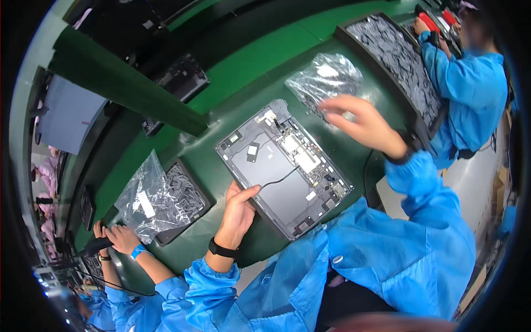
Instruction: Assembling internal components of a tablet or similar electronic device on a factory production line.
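A grey laptop base (265, 163) with exposed circuit boards lies tilted in front of me at the table's near edge. My left hand (239, 213) grips its left edge, thumb on top and fingers underneath. From beside that thumb a thin black cable (279, 181) runs across the casing to the board. My right hand (362, 123) hovers beyond the far right corner, slightly blurred, fingers stretched and apart with nothing visible between them. Nearest to it is a clear plastic bag (326, 74), with small dark pieces by its near edge.
To the right stands a long tray (390, 58) full of dark grey parts. A smaller tray (185, 191) of similar parts sits left, partly under another clear bag (146, 202). A green post (127, 83) rises from the table. Co-workers in blue work on both sides.
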`<state>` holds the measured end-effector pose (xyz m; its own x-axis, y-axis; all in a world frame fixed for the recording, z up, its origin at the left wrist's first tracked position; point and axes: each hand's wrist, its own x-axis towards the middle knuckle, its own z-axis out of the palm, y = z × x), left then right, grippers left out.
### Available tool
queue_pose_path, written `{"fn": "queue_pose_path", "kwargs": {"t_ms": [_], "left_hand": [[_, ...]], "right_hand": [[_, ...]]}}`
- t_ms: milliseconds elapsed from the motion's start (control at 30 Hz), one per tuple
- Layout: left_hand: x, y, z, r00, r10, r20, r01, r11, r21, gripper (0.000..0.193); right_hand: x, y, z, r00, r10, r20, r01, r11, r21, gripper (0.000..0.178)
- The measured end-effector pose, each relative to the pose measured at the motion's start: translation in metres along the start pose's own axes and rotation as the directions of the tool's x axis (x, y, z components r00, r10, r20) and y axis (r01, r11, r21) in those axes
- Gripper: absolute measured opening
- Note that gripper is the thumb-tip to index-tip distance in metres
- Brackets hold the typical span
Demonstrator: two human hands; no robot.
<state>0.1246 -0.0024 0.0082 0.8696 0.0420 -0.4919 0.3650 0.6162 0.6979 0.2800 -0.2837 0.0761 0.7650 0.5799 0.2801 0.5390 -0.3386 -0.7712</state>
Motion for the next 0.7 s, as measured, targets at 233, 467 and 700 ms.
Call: {"fn": "queue_pose_path", "kwargs": {"t_ms": [233,467,700], "left_hand": [[-0.006,-0.016,-0.002,0.982,0.185,0.029,-0.183,0.916,0.357,0.05],[-0.041,0.026,0.001,0.959,0.279,-0.046,-0.039,0.292,0.956,0.033],[-0.03,0.062,-0.058,0.636,0.761,0.125,0.07,-0.218,0.973,0.016]], "right_hand": [[0.06,0.044,0.068,0.997,-0.036,0.069,0.057,0.939,-0.34,0.032],[0.044,0.012,0.06,0.96,0.154,0.235,-0.256,0.822,0.508,0.009],[0.019,0.016,0.082,0.968,-0.252,-0.007,0.245,0.948,-0.203,0.015]]}}
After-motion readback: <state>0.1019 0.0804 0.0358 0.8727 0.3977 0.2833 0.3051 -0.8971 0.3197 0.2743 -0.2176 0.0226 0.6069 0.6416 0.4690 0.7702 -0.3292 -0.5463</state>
